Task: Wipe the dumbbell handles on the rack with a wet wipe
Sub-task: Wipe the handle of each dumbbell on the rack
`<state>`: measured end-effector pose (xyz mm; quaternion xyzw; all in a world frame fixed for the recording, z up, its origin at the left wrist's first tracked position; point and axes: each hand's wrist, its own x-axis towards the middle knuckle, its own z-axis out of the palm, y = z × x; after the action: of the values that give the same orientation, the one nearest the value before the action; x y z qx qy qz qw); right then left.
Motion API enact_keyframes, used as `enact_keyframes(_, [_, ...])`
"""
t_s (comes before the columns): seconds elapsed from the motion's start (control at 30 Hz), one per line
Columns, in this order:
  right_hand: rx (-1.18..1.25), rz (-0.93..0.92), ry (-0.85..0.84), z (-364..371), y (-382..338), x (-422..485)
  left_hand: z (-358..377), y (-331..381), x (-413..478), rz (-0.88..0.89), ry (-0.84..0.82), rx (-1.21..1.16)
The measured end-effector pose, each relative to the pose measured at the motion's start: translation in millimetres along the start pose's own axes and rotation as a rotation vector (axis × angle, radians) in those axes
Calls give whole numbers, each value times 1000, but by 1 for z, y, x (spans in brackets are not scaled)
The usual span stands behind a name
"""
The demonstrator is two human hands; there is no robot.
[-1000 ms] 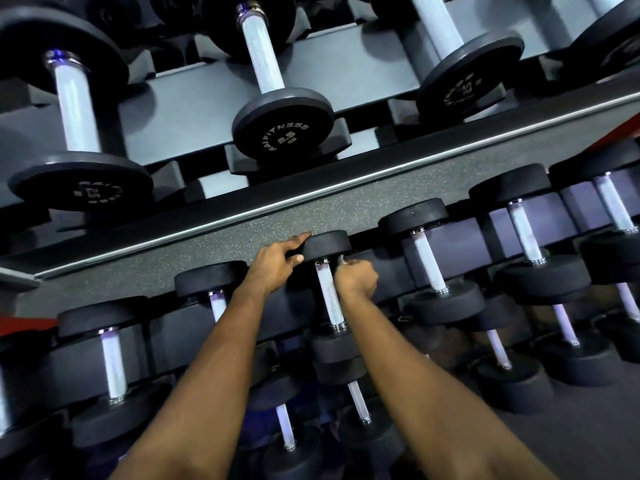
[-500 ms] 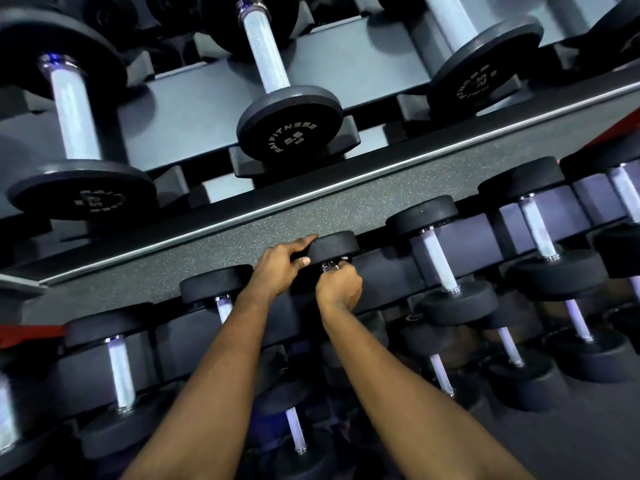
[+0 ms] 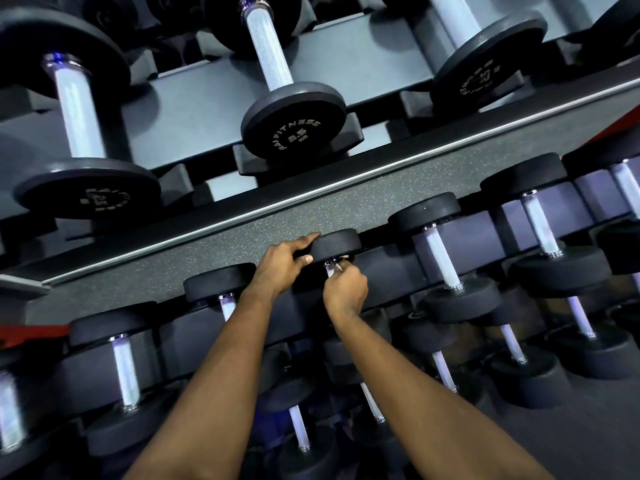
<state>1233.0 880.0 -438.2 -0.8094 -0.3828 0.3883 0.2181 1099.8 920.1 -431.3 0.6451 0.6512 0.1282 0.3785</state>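
Your left hand (image 3: 284, 260) grips the dumbbell (image 3: 335, 242) by its far head; the fingers of your right hand (image 3: 346, 289) clench its handle (image 3: 329, 269), a scrap of wipe (image 3: 341, 264) showing.

Single head-worn view, tilted, looking down close over dumbbell rack (image 3: 346, 199)
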Motion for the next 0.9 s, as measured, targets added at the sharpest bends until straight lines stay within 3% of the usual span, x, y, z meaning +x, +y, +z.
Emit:
enact_keyframes(0.2, [79,98,-161,-14,-1,31,-1,5,-2,-21,9,9])
enact_keyframes(0.4, [-25,-41,-54,-10,2,9,0,2,-1,-12,4,-16])
enact_keyframes(0.57, [261,134,-190,2,14,45,2,1,1,-37,16,-27])
enact_keyframes(0.63, [373,174,-263,36,52,85,3,1,0,-45,15,-34])
enact_keyframes(0.8, [354,137,-228,18,44,61,3,-2,0,-44,13,-44])
enact_keyframes(0.9, [419,152,-298,38,59,91,3,-1,0,-41,6,-34])
